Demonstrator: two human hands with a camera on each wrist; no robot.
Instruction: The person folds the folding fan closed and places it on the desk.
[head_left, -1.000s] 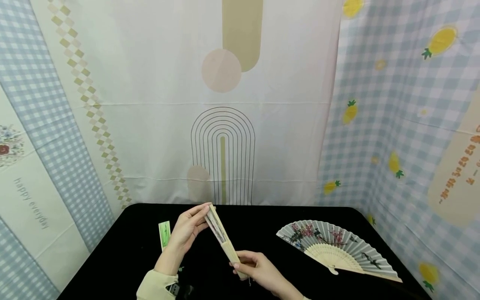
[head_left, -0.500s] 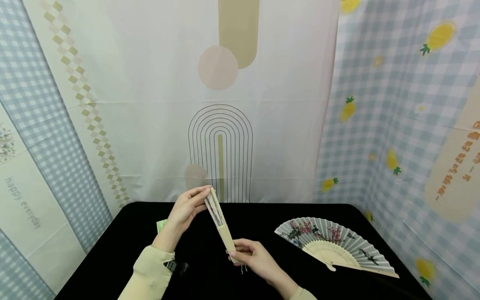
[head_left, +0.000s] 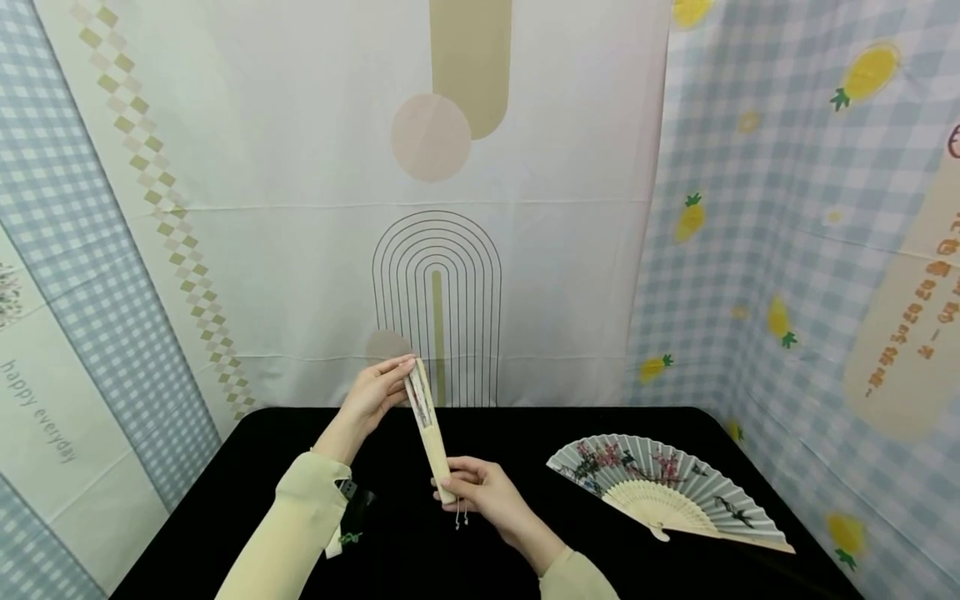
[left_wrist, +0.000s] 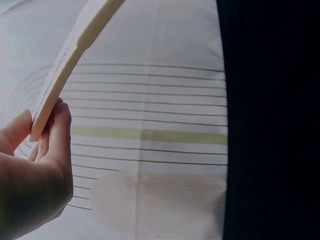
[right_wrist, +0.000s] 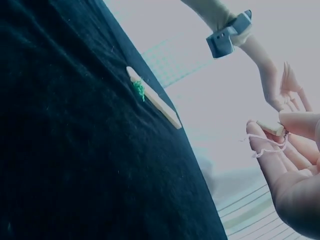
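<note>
Between both hands a folded hand fan (head_left: 429, 433) is held up above the table, tilted, its upper end leaning left. My left hand (head_left: 370, 400) pinches its upper end between thumb and fingers; the left wrist view shows this pinch on the fan's edge (left_wrist: 65, 70). Lower down, my right hand (head_left: 483, 497) grips the pale wooden end, and thin whitish cords (right_wrist: 270, 145) dangle there. A second folded fan (right_wrist: 156, 102) with a green tassel lies on the table; in the head view my left forearm covers most of it.
On the right of the black-covered table (head_left: 495, 567) a fan (head_left: 660, 492) lies spread, grey with pink blossoms and pale ribs. A white patterned curtain (head_left: 300, 250) hangs behind the table, and checked cloth (head_left: 750, 250) hangs at the sides.
Both hands have lifted the folded fan and shifted it left, and it stands more upright. The green-tasselled fan's upper end has gone behind the left arm. The spread fan stays put.
</note>
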